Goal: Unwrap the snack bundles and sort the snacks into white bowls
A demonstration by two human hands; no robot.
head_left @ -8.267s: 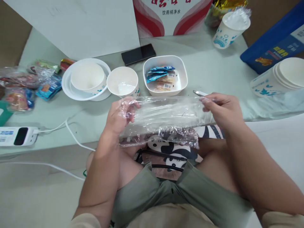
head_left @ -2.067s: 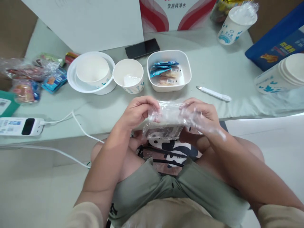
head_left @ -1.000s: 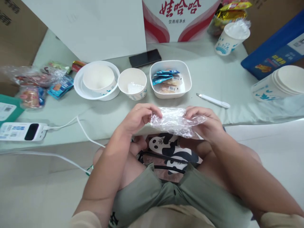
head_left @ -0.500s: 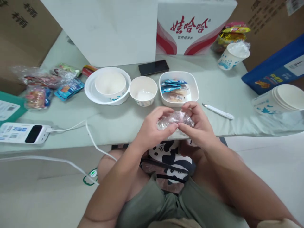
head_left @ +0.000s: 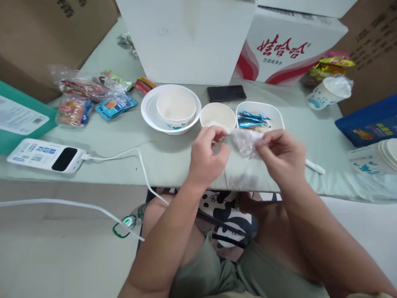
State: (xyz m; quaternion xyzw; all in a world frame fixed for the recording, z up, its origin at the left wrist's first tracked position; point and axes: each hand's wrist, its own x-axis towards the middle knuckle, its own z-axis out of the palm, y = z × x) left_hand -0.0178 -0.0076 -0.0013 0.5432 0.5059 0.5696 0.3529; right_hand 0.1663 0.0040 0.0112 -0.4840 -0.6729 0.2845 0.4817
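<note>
Crumpled plastic wrap (head_left: 246,143), earlier cupped between both hands, is now pinched by the right hand (head_left: 283,159) over the table (head_left: 169,165), near the white tub (head_left: 277,118). On the left hand (head_left: 207,155), thumb and fingers are parted; wrap contact cannot be told.

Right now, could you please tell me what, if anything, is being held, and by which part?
The right hand pinches the crumpled clear plastic by its right end; whether the left hand grips its left tip cannot be told.
</note>
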